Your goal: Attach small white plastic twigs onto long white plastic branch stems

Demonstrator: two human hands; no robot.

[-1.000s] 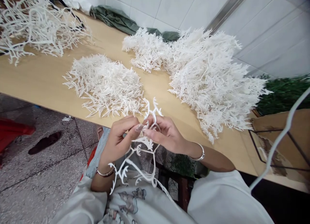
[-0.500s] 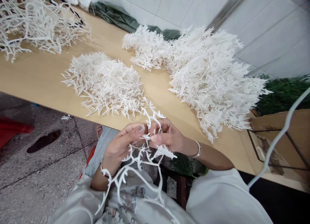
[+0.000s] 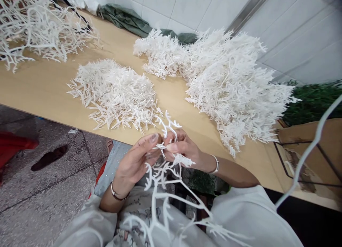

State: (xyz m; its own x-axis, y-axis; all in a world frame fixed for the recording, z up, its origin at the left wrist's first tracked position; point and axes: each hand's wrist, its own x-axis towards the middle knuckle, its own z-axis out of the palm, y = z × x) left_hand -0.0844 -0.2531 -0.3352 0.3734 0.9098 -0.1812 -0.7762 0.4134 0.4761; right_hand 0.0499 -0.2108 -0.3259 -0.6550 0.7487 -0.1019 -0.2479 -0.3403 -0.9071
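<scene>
A white, antler-like artificial plastic branch (image 3: 154, 200) hangs in front of my lap, its forked upper tip rising between my hands toward the table edge. My left hand (image 3: 137, 158) has its fingers curled at the branch's middle, thumb lying along the top. My right hand (image 3: 184, 147) pinches a small white sprig (image 3: 161, 146) against the stem between thumb and forefinger. A frilly white tuft (image 3: 184, 159) sticks out just below the right thumb. My fingers hide the exact spot where sprig and stem meet.
On the tan table (image 3: 171, 92) lie a pile of small white sprigs (image 3: 114, 92), a larger heap of fluffy white branches (image 3: 229, 83) and bare white branches (image 3: 40, 30). A pale cable (image 3: 307, 159) crosses at right, before a cardboard box (image 3: 315, 136).
The lower part of the branch has swung to the right and turned over my lap. Both hands stay nearly in place, and the sprig sits slightly higher.
</scene>
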